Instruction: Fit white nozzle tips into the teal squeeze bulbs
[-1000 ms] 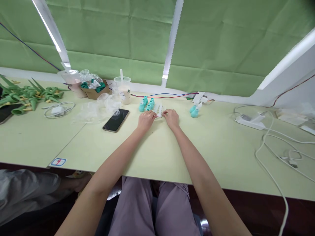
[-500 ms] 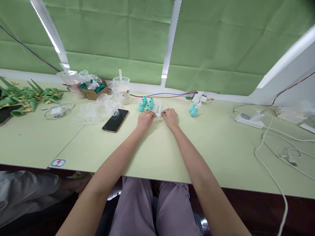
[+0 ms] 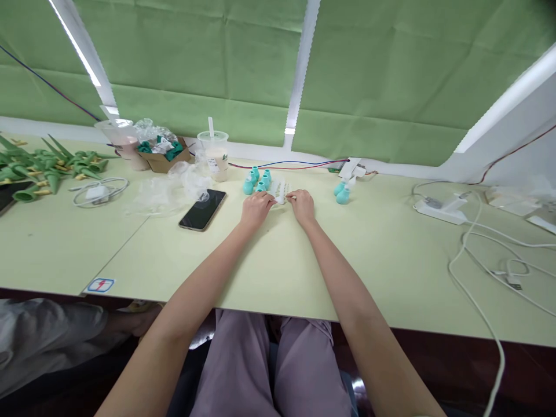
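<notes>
"What surrounds your hands?"

"From left: teal bulb-shaped pieces (image 3: 264, 180), bunched beyond my curled left hand (image 3: 256, 209), probably for easy reach; small white pieces (image 3: 281, 190) between my hands; my right hand (image 3: 302, 207), also curled; two teal bulbs (image 3: 343, 194) apart."

"What's hidden?"

"My fingers hide their tips' contact; I can't tell whether either hand grips a white piece."

One wide head-worn view, facing forward and down from seated height over the desk (image 3: 412, 260), set back enough to take in both forearms (image 3: 209, 267), lap (image 3: 243, 365) below, green sheeting (image 3: 186, 52) up top
</notes>
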Motion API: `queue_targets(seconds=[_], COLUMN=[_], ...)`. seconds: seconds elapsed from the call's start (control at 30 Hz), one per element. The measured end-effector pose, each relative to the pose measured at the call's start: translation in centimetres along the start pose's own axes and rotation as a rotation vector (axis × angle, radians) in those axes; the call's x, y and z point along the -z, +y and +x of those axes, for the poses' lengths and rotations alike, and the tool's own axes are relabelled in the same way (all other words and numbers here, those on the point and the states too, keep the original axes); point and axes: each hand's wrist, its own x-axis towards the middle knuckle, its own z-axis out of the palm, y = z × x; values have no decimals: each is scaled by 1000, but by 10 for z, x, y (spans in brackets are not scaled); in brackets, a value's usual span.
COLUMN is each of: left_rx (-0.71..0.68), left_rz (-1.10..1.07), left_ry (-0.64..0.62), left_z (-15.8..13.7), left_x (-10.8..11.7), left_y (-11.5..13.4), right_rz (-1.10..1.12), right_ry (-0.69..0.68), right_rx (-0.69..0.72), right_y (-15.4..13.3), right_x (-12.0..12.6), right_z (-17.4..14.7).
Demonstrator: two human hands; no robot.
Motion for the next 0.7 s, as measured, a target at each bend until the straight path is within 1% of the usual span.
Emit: queue_targets(seconds=[0.1, 0.33, 0.57, 0.7], left_rx=[-5, -17, -16, -13], left_rz=[3, 8, -5, -3], left_ry=[-4, -12, -13, -22], left_z=[0, 0, 0, 0], left_x=[0, 2, 1, 0], left_y=[0, 0, -1, -1], right_rz=[29, 115, 46, 38], right_ry=[6, -16, 0, -18], right_rx=[-7, -156, -111, -116], right_y=[-1, 1, 6, 5], right_x=[0, 1, -4, -3], right_z=[1, 3, 6, 7])
